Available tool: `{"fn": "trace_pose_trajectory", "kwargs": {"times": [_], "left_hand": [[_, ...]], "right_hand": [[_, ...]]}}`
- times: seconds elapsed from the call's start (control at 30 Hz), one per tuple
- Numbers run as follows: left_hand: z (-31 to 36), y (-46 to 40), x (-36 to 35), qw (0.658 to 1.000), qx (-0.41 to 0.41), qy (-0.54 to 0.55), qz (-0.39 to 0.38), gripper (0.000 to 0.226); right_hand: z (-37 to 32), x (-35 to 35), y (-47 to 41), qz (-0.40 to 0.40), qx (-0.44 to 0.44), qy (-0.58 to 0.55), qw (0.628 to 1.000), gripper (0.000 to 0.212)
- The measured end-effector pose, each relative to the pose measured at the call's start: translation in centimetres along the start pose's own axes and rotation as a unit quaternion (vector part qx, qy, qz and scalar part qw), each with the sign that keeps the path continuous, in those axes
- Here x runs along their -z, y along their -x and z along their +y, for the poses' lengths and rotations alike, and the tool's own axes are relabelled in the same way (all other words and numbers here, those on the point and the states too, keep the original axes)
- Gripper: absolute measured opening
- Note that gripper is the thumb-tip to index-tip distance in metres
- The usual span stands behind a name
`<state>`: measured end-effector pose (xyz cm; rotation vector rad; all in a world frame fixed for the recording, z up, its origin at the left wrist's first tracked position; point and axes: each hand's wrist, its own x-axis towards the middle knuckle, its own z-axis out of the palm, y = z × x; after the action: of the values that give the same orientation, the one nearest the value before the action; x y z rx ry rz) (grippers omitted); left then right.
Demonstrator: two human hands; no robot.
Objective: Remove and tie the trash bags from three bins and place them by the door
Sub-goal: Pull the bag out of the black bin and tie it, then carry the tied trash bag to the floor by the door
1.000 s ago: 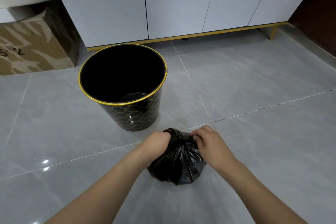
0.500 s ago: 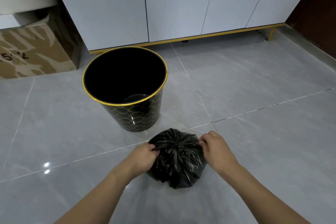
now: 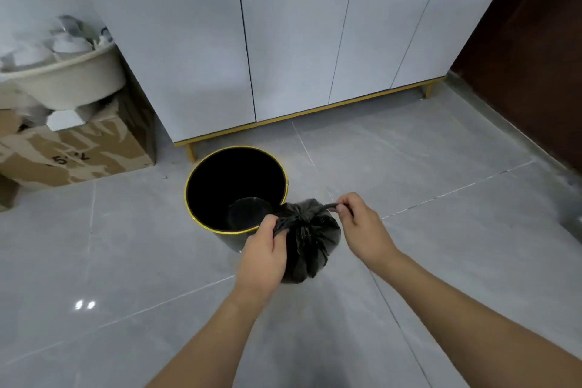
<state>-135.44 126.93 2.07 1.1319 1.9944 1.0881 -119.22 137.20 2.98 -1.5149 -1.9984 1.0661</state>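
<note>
Both grips pinched shut: left hand, right hand, on trash bag.

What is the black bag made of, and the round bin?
The black bag looks like thin glossy plastic film: it crinkles into shiny pleats where the left hand and right hand pull it. The round bin seems hard, black with a gold rim; metal or plastic, unclear.

A white cabinet with a gold base trim stands on thin gold legs over the grey tiled floor. To its left sits a cardboard box, with a pale round basin of white items on top. A dark brown panel stands at far right.
</note>
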Motion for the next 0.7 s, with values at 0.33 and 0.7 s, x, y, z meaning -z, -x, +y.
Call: {"fn": "trace_pose_trajectory", "kwargs": {"times": [0.33, 0.7], "left_hand": [[38.4, -0.5, 24.7, 0.997, -0.048, -0.001, 0.059, 0.020], [68.7, -0.5, 46.0, 0.975, -0.151, 0.025, 0.163, 0.027]], "right_hand": [[-37.1, 25.4, 3.2, 0.080, 0.054, -0.075, 0.992, 0.014], [-67.6, 42.8, 7.4, 0.201, 0.147, -0.199, 0.948, 0.018]]}}
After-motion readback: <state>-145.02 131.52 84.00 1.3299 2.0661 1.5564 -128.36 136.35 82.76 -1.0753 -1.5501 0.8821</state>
